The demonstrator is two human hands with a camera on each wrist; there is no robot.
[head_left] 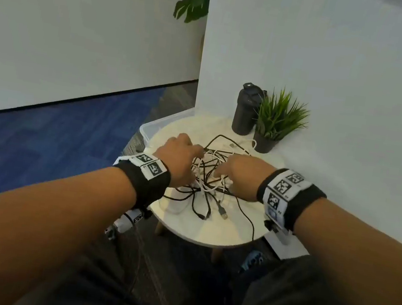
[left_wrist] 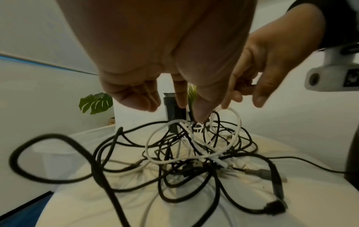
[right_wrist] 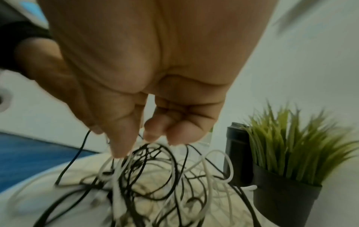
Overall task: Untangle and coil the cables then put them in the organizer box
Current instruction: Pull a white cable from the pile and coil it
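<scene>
A tangle of black and white cables (head_left: 209, 177) lies in the middle of a round white table (head_left: 209, 229). My left hand (head_left: 198, 157) comes in from the left; its thumb and forefinger (left_wrist: 180, 99) dip into the top of the tangle (left_wrist: 194, 153), where strands rise to a peak between them. My right hand (head_left: 217, 173) works from the right with curled fingers (right_wrist: 165, 130), and white and black loops (right_wrist: 155, 176) hang from them. Loose plug ends (head_left: 223, 214) trail toward me. A clear organizer box (head_left: 154, 127) sits behind the table's left edge, partly hidden.
A black bottle (head_left: 246, 109) and a potted grass plant (head_left: 275, 121) stand at the table's far side by the white wall. One black cable (head_left: 252, 228) runs off the near right edge. Blue carpet (head_left: 40, 141) lies to the left.
</scene>
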